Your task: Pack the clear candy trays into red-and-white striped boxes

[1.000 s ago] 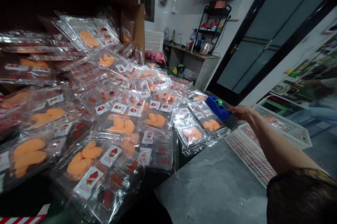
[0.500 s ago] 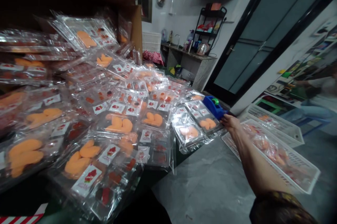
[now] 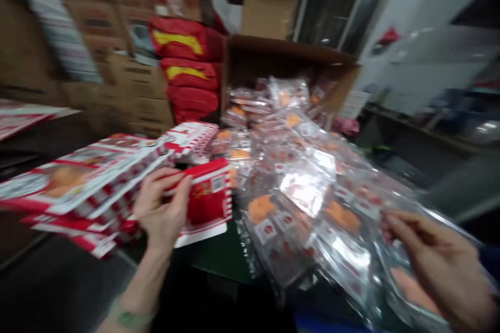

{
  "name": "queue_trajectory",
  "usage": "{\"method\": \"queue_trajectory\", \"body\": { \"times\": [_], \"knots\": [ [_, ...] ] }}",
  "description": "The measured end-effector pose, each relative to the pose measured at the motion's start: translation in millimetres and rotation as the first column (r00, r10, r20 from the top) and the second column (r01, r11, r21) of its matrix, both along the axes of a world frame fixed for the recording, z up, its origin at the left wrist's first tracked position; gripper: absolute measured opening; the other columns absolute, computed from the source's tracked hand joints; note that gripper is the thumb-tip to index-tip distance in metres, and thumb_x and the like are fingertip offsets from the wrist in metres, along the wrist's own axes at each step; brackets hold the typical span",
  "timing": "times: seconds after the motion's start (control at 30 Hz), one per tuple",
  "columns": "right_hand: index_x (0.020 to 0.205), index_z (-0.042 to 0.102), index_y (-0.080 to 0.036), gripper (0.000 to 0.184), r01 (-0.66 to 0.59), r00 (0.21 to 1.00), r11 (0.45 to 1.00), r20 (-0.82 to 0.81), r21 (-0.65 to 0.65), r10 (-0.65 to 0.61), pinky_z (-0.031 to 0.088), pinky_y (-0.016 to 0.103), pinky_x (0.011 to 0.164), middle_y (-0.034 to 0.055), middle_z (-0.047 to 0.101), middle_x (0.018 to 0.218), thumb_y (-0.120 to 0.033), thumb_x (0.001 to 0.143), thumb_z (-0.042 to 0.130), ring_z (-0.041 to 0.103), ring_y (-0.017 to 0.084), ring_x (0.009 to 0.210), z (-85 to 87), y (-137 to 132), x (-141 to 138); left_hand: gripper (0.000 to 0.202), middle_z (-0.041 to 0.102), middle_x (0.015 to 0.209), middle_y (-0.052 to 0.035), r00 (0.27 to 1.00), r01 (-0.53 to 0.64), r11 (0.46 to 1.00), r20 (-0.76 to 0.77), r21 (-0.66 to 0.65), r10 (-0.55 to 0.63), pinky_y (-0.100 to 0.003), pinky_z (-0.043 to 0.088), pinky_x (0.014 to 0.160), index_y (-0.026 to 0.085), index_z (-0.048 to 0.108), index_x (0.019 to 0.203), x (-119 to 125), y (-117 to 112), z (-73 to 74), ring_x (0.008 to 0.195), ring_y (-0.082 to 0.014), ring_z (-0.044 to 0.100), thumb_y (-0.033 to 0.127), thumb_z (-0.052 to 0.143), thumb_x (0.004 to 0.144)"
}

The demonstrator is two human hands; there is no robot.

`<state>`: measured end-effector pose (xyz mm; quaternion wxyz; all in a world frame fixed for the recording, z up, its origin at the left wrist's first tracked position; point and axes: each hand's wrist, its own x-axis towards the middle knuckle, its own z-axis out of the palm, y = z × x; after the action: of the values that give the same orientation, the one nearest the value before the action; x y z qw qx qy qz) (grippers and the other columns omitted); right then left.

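My left hand [image 3: 166,202] is closed on a red printed carton [image 3: 209,195] with a striped white edge, thumb and fingers gripping its left end. Beside that hand lies a stack of red-and-white printed cartons [image 3: 89,176]. At the right, my right hand [image 3: 433,255] is over the clear plastic packets, its thumb and forefinger pinched together; blur hides what is between them. Under it lies a clear packet [image 3: 414,288] with an orange piece inside. More clear packets [image 3: 269,239] with orange pieces and small printed sachets are heaped between my hands.
Behind the heap, an open cardboard box [image 3: 285,46] lies on its side, with packets spilling out. Red-and-yellow bags [image 3: 187,72] are stacked left of it, near brown cartons [image 3: 136,83]. A dark green tabletop [image 3: 219,257] shows in front. A counter [image 3: 422,130] stands at the right.
The view has swung left. My right hand has left the blue tape dispenser and is now above the packets. My left hand has come into view holding the red carton.
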<state>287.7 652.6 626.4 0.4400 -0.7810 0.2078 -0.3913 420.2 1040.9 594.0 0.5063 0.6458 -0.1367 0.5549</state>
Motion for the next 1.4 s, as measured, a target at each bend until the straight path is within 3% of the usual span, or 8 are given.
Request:
{"method": "queue_trajectory", "body": {
  "times": [0.07,0.17,0.27,0.37,0.57,0.93,1.17,1.4],
  "knots": [
    [0.078,0.068,-0.022,0.027,-0.363,0.932,0.928,0.018,0.083,0.362,0.050,0.032,0.052,0.0049,0.061,0.060,-0.045,0.065,0.074,0.057,0.017,0.054,4.2,85.6,32.0,0.010,0.064,0.089,-0.0025,0.997,-0.071,0.997,0.038,0.034,0.070,-0.029,0.051,0.074,0.016,0.067,0.082,-3.6,9.7,-1.4,0.080,-0.0138,0.062,0.015,0.072,0.074],
    [0.090,0.061,-0.020,0.027,-0.699,0.713,0.674,0.161,0.241,0.682,0.047,0.023,0.048,-0.0010,0.060,0.058,-0.039,0.074,0.070,0.056,0.011,0.051,11.0,188.4,64.7,0.008,0.063,0.089,-0.0024,0.997,-0.066,0.997,0.049,0.043,0.064,-0.029,0.052,0.073,0.016,0.066,0.082,-6.4,5.2,0.3,0.080,-0.0132,0.063,0.013,0.070,0.076],
    [0.121,0.041,-0.026,0.058,-0.821,0.545,0.427,0.297,0.379,0.784,0.044,0.019,0.046,-0.0075,0.060,0.059,-0.031,0.073,0.072,0.054,0.009,0.047,14.9,239.6,86.3,0.009,0.063,0.090,-0.0031,0.997,-0.039,0.999,0.061,0.029,0.037,-0.028,0.053,0.074,0.015,0.065,0.083,-11.1,1.0,1.9,0.081,-0.0127,0.063,0.010,0.070,0.076],
    [0.123,0.033,-0.027,0.065,-0.851,0.471,0.314,0.349,0.420,0.810,0.044,0.018,0.048,-0.0086,0.060,0.060,-0.029,0.072,0.073,0.053,0.009,0.048,12.7,257.2,95.7,0.011,0.062,0.091,-0.0038,0.996,-0.021,0.999,0.082,0.030,0.018,-0.028,0.054,0.074,0.015,0.065,0.084,-14.6,2.3,1.1,0.081,-0.0126,0.063,0.009,0.069,0.076],
    [0.113,0.038,-0.023,0.056,-0.824,0.515,0.341,0.348,0.453,0.784,0.043,0.017,0.048,-0.0066,0.060,0.060,-0.037,0.071,0.073,0.052,0.008,0.050,11.3,275.9,95.7,0.014,0.061,0.092,-0.0045,0.993,0.014,1.000,0.117,0.010,-0.015,-0.028,0.055,0.074,0.016,0.064,0.087,-18.4,3.0,-1.5,0.084,-0.0129,0.063,0.007,0.067,0.077],
    [0.115,0.038,-0.025,0.056,-0.597,0.793,0.645,0.228,0.477,0.565,0.034,0.013,0.036,-0.0132,0.048,0.045,-0.037,0.072,0.071,0.040,0.006,0.037,9.2,300.4,90.5,0.013,0.062,0.092,-0.0053,0.985,0.057,0.998,0.163,0.031,-0.062,-0.026,0.054,0.074,0.016,0.065,0.085,-23.5,1.6,-4.1,0.083,-0.0134,0.063,0.008,0.069,0.076],
    [0.124,0.036,-0.020,0.077,-0.536,0.823,0.602,0.207,0.592,0.529,0.029,0.013,0.034,-0.0121,0.046,0.043,-0.065,0.068,0.066,0.035,0.005,0.034,-36.6,306.2,105.4,0.006,0.061,0.088,-0.0041,0.991,0.120,0.991,0.070,-0.056,-0.116,-0.022,0.054,0.068,0.015,0.068,0.082,-20.2,7.0,-1.2,0.078,-0.0107,0.062,0.011,0.068,0.078],
    [0.096,0.046,-0.019,0.067,-0.341,0.868,0.585,0.008,0.736,0.496,0.037,0.016,0.034,-0.0073,0.053,0.058,-0.055,0.050,0.079,0.051,0.009,0.048,-87.1,302.4,101.3,0.002,0.062,0.084,-0.0020,1.000,0.018,0.957,0.019,-0.288,-0.013,-0.025,0.050,0.078,0.016,0.068,0.078,-18.3,24.9,12.8,0.082,-0.0110,0.060,0.015,0.069,0.077]
  ]
}}
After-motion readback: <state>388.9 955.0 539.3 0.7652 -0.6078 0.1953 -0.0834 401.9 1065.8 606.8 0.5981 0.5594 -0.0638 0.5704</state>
